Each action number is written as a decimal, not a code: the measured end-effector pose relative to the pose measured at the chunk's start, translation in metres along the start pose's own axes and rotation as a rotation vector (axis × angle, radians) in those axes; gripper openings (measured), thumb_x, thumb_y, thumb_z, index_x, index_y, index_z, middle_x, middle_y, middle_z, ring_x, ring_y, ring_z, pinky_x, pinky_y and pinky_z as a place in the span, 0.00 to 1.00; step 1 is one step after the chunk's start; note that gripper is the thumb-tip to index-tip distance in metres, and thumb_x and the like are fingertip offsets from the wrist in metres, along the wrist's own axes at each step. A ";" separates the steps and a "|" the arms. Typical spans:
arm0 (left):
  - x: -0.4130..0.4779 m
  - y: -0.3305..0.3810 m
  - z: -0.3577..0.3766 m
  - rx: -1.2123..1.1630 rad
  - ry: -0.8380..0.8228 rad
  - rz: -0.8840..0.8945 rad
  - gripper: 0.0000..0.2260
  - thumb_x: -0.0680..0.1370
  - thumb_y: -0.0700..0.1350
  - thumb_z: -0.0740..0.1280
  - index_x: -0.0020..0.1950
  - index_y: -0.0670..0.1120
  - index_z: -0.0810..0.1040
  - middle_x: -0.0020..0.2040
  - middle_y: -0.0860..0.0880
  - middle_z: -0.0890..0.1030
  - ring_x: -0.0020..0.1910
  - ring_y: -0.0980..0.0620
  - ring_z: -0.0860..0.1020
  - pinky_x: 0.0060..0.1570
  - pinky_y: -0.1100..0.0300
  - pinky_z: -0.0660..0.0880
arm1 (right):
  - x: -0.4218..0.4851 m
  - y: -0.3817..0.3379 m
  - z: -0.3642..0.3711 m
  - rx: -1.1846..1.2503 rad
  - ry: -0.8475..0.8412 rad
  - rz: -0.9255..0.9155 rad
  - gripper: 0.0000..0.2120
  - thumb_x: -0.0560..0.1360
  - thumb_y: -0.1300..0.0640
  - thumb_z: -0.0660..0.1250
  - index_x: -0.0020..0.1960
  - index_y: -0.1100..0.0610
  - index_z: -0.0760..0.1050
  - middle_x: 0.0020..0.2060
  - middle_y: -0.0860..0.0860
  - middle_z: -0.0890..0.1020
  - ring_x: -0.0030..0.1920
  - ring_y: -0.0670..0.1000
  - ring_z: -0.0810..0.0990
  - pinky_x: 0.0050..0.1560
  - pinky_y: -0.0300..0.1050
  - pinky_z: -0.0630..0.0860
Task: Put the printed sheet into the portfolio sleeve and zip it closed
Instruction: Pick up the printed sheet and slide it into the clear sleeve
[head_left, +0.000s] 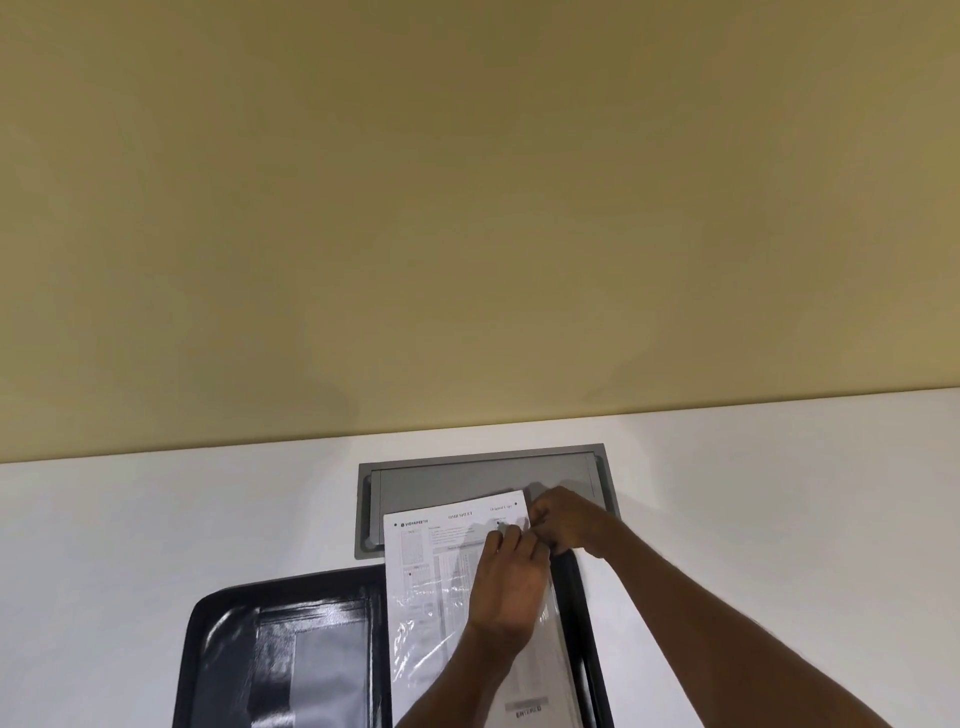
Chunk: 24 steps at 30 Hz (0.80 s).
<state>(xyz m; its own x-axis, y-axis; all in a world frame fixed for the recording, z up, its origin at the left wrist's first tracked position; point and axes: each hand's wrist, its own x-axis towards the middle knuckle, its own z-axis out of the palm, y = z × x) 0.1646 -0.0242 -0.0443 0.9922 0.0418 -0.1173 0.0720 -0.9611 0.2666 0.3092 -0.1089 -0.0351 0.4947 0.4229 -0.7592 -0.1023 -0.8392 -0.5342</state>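
The printed sheet (447, 530) is partway inside the clear sleeve (415, 623) of the open portfolio (223, 639), its top sticking out. The left hand (511, 577) pinches the sleeve's edge and the right hand (563, 519) pinches the sheet's corner. A hard push could crumple the paper if it snags.

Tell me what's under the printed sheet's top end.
A grey cable hatch set in the white table; the sheet hides its near middle. Lower down lies the black portfolio, right half mostly covered.

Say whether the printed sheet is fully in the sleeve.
Partly in: the printed sheet has its top bare, the clear sleeve over the rest.
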 end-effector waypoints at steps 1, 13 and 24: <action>0.000 0.000 0.000 0.002 -0.007 0.003 0.17 0.64 0.42 0.82 0.51 0.48 0.84 0.48 0.48 0.85 0.49 0.47 0.83 0.54 0.51 0.81 | 0.000 -0.001 0.000 0.008 0.003 -0.003 0.08 0.73 0.67 0.73 0.38 0.57 0.78 0.38 0.58 0.81 0.37 0.53 0.81 0.43 0.50 0.83; 0.000 0.000 0.006 -0.024 -0.056 -0.013 0.17 0.65 0.44 0.83 0.51 0.47 0.83 0.49 0.47 0.85 0.49 0.47 0.83 0.54 0.51 0.81 | -0.004 0.001 0.006 0.005 0.145 -0.168 0.05 0.75 0.63 0.74 0.49 0.56 0.82 0.42 0.54 0.85 0.41 0.51 0.84 0.44 0.42 0.81; -0.002 0.000 0.011 -0.110 -0.015 -0.024 0.21 0.61 0.46 0.85 0.52 0.48 0.86 0.52 0.49 0.86 0.51 0.49 0.85 0.55 0.53 0.82 | -0.019 0.001 -0.001 0.052 0.074 -0.231 0.07 0.77 0.67 0.69 0.49 0.60 0.85 0.40 0.49 0.86 0.39 0.40 0.84 0.44 0.35 0.78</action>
<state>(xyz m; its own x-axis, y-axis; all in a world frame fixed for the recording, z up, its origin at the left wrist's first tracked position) 0.1611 -0.0272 -0.0544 0.9884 0.0598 -0.1395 0.1077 -0.9240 0.3670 0.3006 -0.1178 -0.0210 0.5722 0.5735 -0.5862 -0.0228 -0.7035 -0.7103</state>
